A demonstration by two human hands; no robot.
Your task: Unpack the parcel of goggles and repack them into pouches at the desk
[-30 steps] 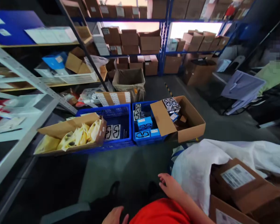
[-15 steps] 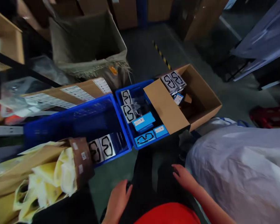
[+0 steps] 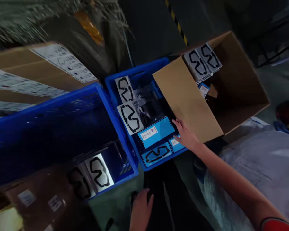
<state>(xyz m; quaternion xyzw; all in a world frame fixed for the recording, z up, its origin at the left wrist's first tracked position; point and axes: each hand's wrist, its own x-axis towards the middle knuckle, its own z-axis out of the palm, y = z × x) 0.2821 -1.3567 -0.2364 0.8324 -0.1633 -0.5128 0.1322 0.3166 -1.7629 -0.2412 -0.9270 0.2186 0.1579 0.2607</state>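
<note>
My right hand [image 3: 186,137] reaches over the front of a blue crate [image 3: 132,154]. Its fingers are apart and hold nothing visible. They are beside a larger blue box [image 3: 162,130] with a white label and above a small blue box [image 3: 175,145], partly covered by the hand. A flat blue box with a black looped outline [image 3: 157,155] lies to the left. Two white-and-black boxes [image 3: 130,118] sit along the crate's left side, with clear-wrapped dark items [image 3: 149,107] beside them. My left hand [image 3: 141,205] hangs low near my legs, thumb apart, beside a small dark object I cannot make out.
An open cardboard carton [image 3: 245,73] on the right holds grey boxes [image 3: 202,61]; its flap [image 3: 185,99] overhangs the crate. Another blue crate [image 3: 103,99] on the left holds similar boxes [image 3: 100,171]. A brown carton [image 3: 40,195] and a whitish plastic bag [image 3: 250,170] flank me.
My right hand has moved forward from beside my legs to the blue boxes in the crate. The view has come closer to the crates. My left hand stays low.
</note>
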